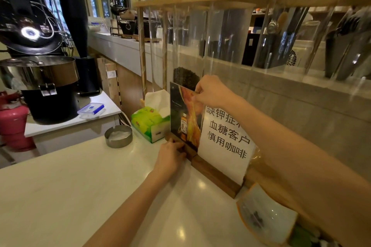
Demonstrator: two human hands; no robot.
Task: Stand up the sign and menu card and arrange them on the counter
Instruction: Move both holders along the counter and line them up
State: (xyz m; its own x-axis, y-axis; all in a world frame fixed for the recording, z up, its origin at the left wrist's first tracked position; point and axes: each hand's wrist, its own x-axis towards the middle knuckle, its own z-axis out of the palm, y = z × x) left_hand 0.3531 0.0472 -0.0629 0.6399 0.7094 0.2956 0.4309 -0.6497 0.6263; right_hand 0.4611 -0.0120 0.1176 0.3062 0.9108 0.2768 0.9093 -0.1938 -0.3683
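On the white counter [80, 196] two cards stand upright side by side against the back wall. The menu card [181, 112] is dark with an orange picture and a bottle, set in a wooden base. My right hand [210, 91] pinches its top edge. My left hand [170, 155] grips the front of its wooden base. Just to the right stands the white sign [224, 146] with black characters, in its own longer wooden base [216, 176]; my right forearm crosses over its upper corner.
A green tissue box [150, 124] and a round metal ashtray [118, 136] sit left of the cards. A tilted orange-rimmed card [265, 216] lies at the right. Tall clear tubes [226, 36] on a wooden rack stand behind. A black roaster [38, 50] fills the left.
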